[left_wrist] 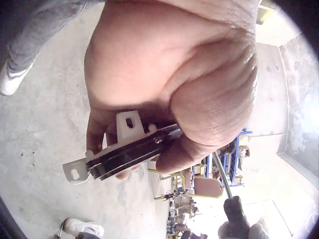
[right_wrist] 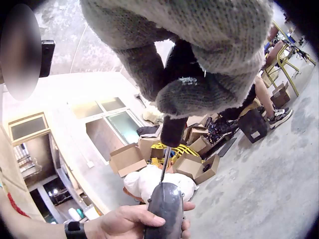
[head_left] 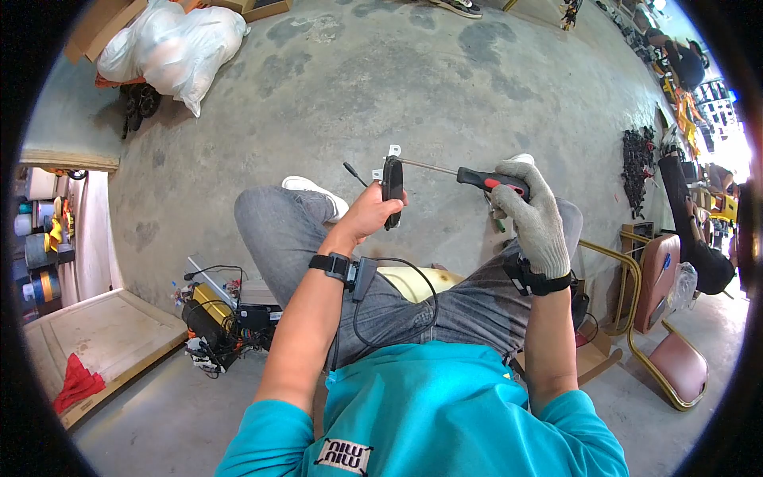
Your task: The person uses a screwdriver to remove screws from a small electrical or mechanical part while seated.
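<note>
My bare left hand (head_left: 369,213) grips a slim black oval casing (head_left: 392,191) between thumb and fingers, held above the floor between the knees. Pale tabs with slotted holes stick out of its side; one tab (left_wrist: 130,128) shows plainly in the left wrist view. My right hand (head_left: 542,219), in a grey knit glove, is wrapped around the black-and-red handle of a screwdriver (head_left: 474,178). Its thin metal shaft points left, with the tip right at the casing's upper end. In the right wrist view the casing's smooth dark face (right_wrist: 166,209) shows, shaft tip against its top edge.
A white plastic bag (head_left: 171,52) lies at the back left near cardboard boxes. Left of the legs sits a heap of cables and electronic parts (head_left: 218,318). Gold-framed chairs (head_left: 636,286) stand on the right. A wooden board (head_left: 103,334) bears a red cloth (head_left: 77,383).
</note>
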### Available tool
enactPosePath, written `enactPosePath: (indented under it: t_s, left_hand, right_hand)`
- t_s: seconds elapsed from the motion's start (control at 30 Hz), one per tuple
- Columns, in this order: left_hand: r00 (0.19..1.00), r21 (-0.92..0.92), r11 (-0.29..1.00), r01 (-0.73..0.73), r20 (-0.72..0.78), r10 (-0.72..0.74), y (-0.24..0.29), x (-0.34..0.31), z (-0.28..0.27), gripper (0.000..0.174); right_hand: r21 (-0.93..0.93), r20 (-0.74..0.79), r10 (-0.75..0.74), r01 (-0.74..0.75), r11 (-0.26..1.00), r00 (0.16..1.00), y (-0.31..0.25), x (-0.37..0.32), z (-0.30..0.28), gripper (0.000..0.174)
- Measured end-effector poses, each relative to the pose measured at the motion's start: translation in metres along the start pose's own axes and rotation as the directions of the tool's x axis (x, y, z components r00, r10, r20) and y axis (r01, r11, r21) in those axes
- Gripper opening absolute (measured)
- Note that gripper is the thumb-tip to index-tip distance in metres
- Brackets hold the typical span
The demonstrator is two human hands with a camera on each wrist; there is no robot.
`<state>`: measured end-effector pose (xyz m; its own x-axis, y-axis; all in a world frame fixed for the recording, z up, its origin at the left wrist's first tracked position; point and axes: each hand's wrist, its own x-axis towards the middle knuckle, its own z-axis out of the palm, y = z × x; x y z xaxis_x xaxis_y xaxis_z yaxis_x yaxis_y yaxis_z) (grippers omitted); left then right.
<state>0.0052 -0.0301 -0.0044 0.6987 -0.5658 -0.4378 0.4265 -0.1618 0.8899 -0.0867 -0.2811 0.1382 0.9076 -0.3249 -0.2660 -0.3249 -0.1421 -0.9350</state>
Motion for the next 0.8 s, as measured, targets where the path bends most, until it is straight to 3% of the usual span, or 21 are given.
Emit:
enactPosePath:
  t_s: [0.03, 0.1, 0.43, 0.73, 0.8]
  left_hand:
    - [1.000, 0.000, 1.000, 0.000, 0.000, 0.000, -0.0002, 0.0004, -0.0009, 0.025]
    - [0.997, 0.033, 0.999, 0.033, 0.064, -0.035, 0.0000, 0.0014, -0.0033, 0.062]
    - [0.996, 0.059, 0.997, 0.049, 0.073, -0.053, -0.0010, 0.0025, -0.0041, 0.062]
    - [0.994, 0.092, 0.995, 0.029, 0.105, -0.039, -0.0036, 0.0037, -0.0045, 0.061]
    - [0.996, 0.117, 0.993, 0.020, 0.080, -0.029, -0.0052, 0.0038, -0.0044, 0.048]
  right_hand:
    - [0.000, 0.000, -0.001, 0.001, 1.000, 1.000, -0.0001, 0.0000, 0.0001, 0.037]
    - [0.012, 0.003, -0.007, 0.007, 1.000, 1.000, -0.0009, -0.0004, 0.0005, 0.037]
    - [-0.088, 0.027, -0.005, 0.007, 0.996, 1.000, -0.0021, -0.0034, -0.0027, 0.038]
    - [-0.187, 0.067, -0.117, 0.128, 0.974, 0.991, 0.0014, -0.0044, -0.0039, 0.041]
    - [-0.114, 0.044, -0.051, 0.055, 0.992, 0.998, -0.0024, -0.0064, -0.0004, 0.042]
